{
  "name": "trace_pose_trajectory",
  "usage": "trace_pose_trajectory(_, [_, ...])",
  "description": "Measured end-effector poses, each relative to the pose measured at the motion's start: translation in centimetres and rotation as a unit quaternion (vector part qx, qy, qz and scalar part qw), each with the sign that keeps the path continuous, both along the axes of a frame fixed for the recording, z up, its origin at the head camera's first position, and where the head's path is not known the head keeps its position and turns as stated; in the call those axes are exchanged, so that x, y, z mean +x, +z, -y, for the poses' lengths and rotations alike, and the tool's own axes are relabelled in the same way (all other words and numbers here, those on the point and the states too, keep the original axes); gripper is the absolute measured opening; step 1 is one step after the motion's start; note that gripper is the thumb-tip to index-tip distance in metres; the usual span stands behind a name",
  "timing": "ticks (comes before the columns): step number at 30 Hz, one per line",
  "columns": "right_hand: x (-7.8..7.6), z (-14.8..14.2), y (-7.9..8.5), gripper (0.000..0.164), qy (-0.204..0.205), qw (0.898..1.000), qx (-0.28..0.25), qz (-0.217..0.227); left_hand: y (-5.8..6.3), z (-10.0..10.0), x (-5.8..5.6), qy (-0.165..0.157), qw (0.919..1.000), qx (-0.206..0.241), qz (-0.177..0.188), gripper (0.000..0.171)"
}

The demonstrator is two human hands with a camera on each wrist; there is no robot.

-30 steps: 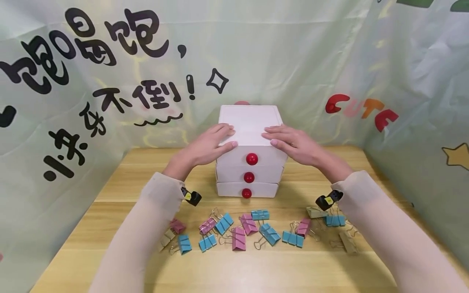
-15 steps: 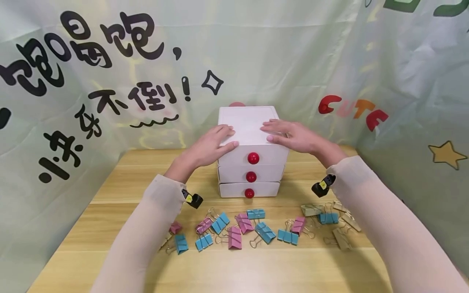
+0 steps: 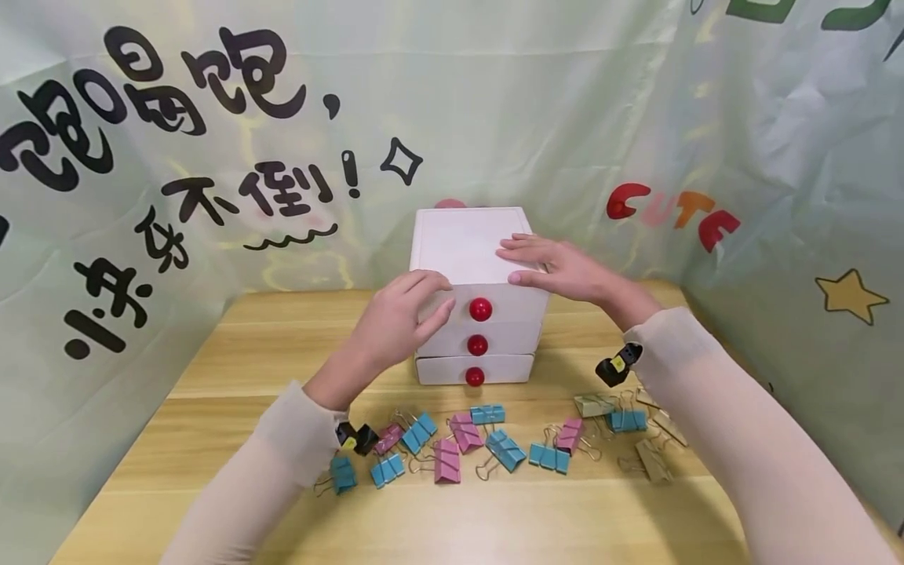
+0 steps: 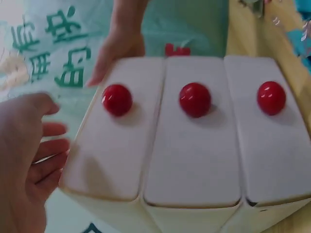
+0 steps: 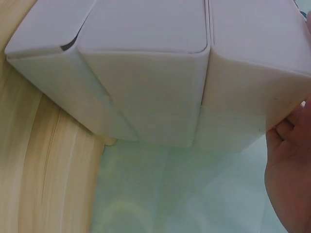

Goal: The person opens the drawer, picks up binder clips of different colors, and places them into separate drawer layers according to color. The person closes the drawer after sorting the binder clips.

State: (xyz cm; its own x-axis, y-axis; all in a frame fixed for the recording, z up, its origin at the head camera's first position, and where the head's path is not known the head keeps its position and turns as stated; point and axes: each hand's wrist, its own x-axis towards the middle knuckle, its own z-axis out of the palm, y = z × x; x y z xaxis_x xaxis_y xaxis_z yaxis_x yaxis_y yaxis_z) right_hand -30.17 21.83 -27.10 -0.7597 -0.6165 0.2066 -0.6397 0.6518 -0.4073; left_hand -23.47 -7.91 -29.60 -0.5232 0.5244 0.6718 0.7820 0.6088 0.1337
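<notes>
A white cabinet (image 3: 459,243) of three stacked drawers stands at the back of the table, each drawer front carrying a round red knob (image 3: 480,309). All three drawers look pushed in. My right hand (image 3: 561,267) rests on the cabinet's top right edge, fingers laid over the top; the right wrist view shows the palm side of this hand (image 5: 289,165) beside the top drawer. My left hand (image 3: 399,318), holding nothing, is by the upper left front corner. In the left wrist view the left hand's fingers (image 4: 48,160) are loosely bent beside the top drawer's front (image 4: 109,150).
Blue, pink and beige binder clips lie in a loose row before the cabinet, among them a pink clip (image 3: 446,461), a blue clip (image 3: 505,450) and a beige clip (image 3: 654,461). A printed cloth (image 3: 537,102) hangs behind the wooden table (image 3: 494,518).
My left hand has come off the cabinet's top and moved down toward its front left. The right hand stays on the top right edge. The head view has shifted slightly.
</notes>
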Motion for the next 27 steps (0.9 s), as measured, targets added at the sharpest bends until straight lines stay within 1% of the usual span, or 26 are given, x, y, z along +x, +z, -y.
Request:
trace_pose_trajectory(1, [0.1, 0.0, 0.0, 0.060, 0.002, 1.000, 0.006, -0.008, -0.2, -0.1, 0.5, -0.001, 0.9999, 0.007, -0.011, 0.022])
trace_pose_trajectory(3, [0.2, 0.0, 0.0, 0.059, 0.007, 0.999, 0.013, -0.033, -0.5, -0.2, 1.3, -0.003, 0.9997, 0.018, -0.015, 0.022])
trace_pose_trajectory(4, [0.3, 0.0, 0.0, 0.058, 0.010, 0.999, 0.017, -0.049, -0.7, -0.4, 1.6, -0.006, 0.9997, 0.021, -0.008, 0.023])
trace_pose_trajectory(5, [0.3, 0.0, -0.1, 0.057, 0.011, 0.998, 0.020, -0.065, -0.9, -0.5, 2.0, -0.009, 0.9997, 0.022, 0.006, 0.023])
trace_pose_trajectory(7, [0.4, 0.0, -0.2, 0.055, 0.014, 0.995, 0.019, -0.092, -1.3, -0.8, 2.5, -0.013, 0.9981, 0.024, 0.056, 0.024])
trace_pose_trajectory(8, [0.4, 0.0, -0.3, 0.054, 0.014, 0.995, 0.014, -0.100, -1.5, -1.0, 2.6, -0.016, 0.9952, 0.027, 0.093, 0.025])
trace_pose_trajectory(9, [0.5, 0.0, -0.4, 0.054, 0.013, 0.994, 0.012, -0.106, -1.7, -1.1, 2.8, -0.020, 0.9898, 0.033, 0.137, 0.026])
trace_pose_trajectory(10, [0.5, 0.0, -0.5, 0.053, 0.010, 0.994, 0.008, -0.108, -2.0, -1.3, 2.8, -0.024, 0.9817, 0.042, 0.184, 0.027])
trace_pose_trajectory(11, [0.4, 0.0, -0.6, 0.052, 0.008, 0.994, 0.001, -0.106, -2.2, -1.4, 2.8, -0.027, 0.9714, 0.054, 0.230, 0.028])
trace_pose_trajectory(12, [0.4, 0.1, -0.7, 0.052, 0.006, 0.995, -0.008, -0.103, -2.4, -1.5, 2.8, -0.029, 0.9594, 0.067, 0.273, 0.030])
trace_pose_trajectory(14, [0.5, 0.0, -0.9, 0.050, 0.002, 0.995, -0.022, -0.096, -2.7, -1.9, 2.7, -0.039, 0.9312, 0.098, 0.349, 0.032])
trace_pose_trajectory(15, [0.5, 0.0, -1.0, 0.050, 0.001, 0.995, -0.029, -0.092, -2.8, -2.0, 2.6, -0.043, 0.9188, 0.112, 0.376, 0.032])
trace_pose_trajectory(18, [0.5, 0.0, -1.0, 0.048, -0.002, 0.996, -0.050, -0.080, -3.1, -2.4, 2.1, -0.058, 0.8850, 0.149, 0.437, 0.036])
trace_pose_trajectory(20, [0.5, 0.0, -1.1, 0.048, -0.005, 0.996, -0.056, -0.075, -3.4, -2.7, 1.7, -0.073, 0.8566, 0.178, 0.479, 0.040])
trace_pose_trajectory(21, [0.6, -0.1, -1.0, 0.048, -0.006, 0.996, -0.059, -0.070, -3.5, -3.0, 1.4, -0.079, 0.8411, 0.193, 0.499, 0.042])
trace_pose_trajectory(22, [0.6, -0.1, -1.0, 0.048, -0.008, 0.996, -0.059, -0.067, -3.6, -3.2, 1.2, -0.086, 0.8228, 0.210, 0.521, 0.045])
trace_pose_trajectory(25, [0.7, -0.1, -0.8, 0.048, -0.009, 0.997, -0.058, -0.056, -4.0, -3.7, 0.8, -0.108, 0.7657, 0.263, 0.577, 0.049])
trace_pose_trajectory(27, [0.7, -0.2, -0.7, 0.049, -0.008, 0.997, -0.055, -0.049, -4.2, -4.0, 0.6, -0.120, 0.7254, 0.299, 0.608, 0.052])
